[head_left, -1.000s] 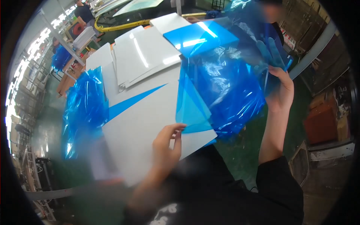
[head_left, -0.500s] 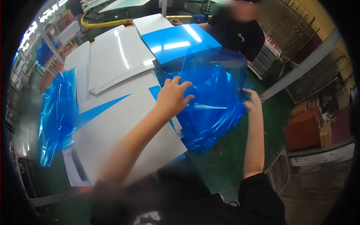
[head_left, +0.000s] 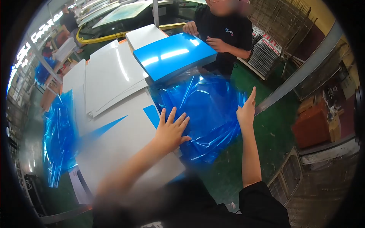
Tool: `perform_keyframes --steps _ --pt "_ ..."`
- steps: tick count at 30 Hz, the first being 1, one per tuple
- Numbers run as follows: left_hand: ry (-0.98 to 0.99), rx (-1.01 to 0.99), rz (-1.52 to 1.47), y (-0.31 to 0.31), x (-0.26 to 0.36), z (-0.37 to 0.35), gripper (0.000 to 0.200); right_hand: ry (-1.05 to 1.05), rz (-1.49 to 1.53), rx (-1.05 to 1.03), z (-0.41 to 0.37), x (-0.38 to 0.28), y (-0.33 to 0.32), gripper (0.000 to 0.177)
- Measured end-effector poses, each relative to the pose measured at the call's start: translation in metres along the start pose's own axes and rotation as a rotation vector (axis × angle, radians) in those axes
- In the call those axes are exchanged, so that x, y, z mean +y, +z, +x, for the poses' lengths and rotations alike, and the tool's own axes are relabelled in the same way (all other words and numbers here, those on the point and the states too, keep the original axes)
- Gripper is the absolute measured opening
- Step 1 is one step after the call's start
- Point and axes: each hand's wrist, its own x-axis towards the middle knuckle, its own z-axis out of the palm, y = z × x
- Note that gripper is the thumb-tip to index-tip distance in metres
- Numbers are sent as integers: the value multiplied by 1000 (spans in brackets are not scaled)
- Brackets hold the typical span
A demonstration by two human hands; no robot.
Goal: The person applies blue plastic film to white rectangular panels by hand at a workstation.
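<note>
Left hand at blue film, fingers spread apart; right hand at its right edge, can't tell if grip's clamped.

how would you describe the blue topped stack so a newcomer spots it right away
On the big work table covered in white sheets, look to the far right corner, just in front of the co-worker in black. There sits a thick, neat stack with a smooth, glossy blue top, unlike the flat white sheets and crumpled blue film beside it.
</note>
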Motion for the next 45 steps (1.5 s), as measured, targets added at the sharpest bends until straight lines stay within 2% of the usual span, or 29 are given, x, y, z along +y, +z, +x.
perform_keyframes --steps 3,6,9,11,12,15,18,19,21,25,28,31,33,35,37,40,41,44,45 --pt "-8 -4 17 -4 3 -7 72 -64 -293 105 -6 -1 2 90" --pt "-7 61 -19 0 5 -8 68 -372 -511 291 -22 -4 3 66" --pt "-26 156 -61 4 4 7 60 -687 -164 -92 -40 -22 -10 41" --pt "-29 253 -85 12 3 25 55 -679 -4 -346 -56 -27 -4 37" --pt "-37 233 -66 13 2 33 52 -671 75 -471 -63 -27 -2 36" --pt "-86 209 8 12 -5 51 47 -662 -157 -457 -77 -15 10 45" --pt "-207 205 116 7 -13 58 49 -708 -192 -430 -91 -8 15 49" --pt "-264 182 153 4 -17 59 51 -677 -206 -524 -93 -7 16 54" --pt "-357 116 231 -1 -25 60 57 -656 -232 -559 -97 -4 20 57" --pt "-491 106 319 -12 -38 49 57 -615 -212 -639 -99 3 23 63" --pt "-443 182 303 -24 -43 22 59 -619 -224 -653 -99 1 18 64" --pt "-252 345 106 -44 -32 -41 57 -544 -185 -633 -98 1 9 66" --pt "-145 310 -6 -64 -17 -91 59 -448 -176 -556 -94 3 5 66" --pt "-104 155 -120 -72 -3 -136 69 -402 -120 -455 -93 0 -3 68" --pt "-143 2 -238 -73 10 -169 74 -366 -53 -381 -98 -10 -7 67" --pt "-281 -34 -222 -56 28 -196 80 -333 210 -338 -115 -44 -20 59" --pt "-272 -38 -205 -48 32 -204 78 -436 237 -293 -122 -47 -21 55" --pt "-249 39 -206 -39 21 -201 69 -624 341 -399 -155 -66 -18 39" --pt "-230 49 -254 -48 20 -204 63 -558 396 -511 -166 -76 -20 40"
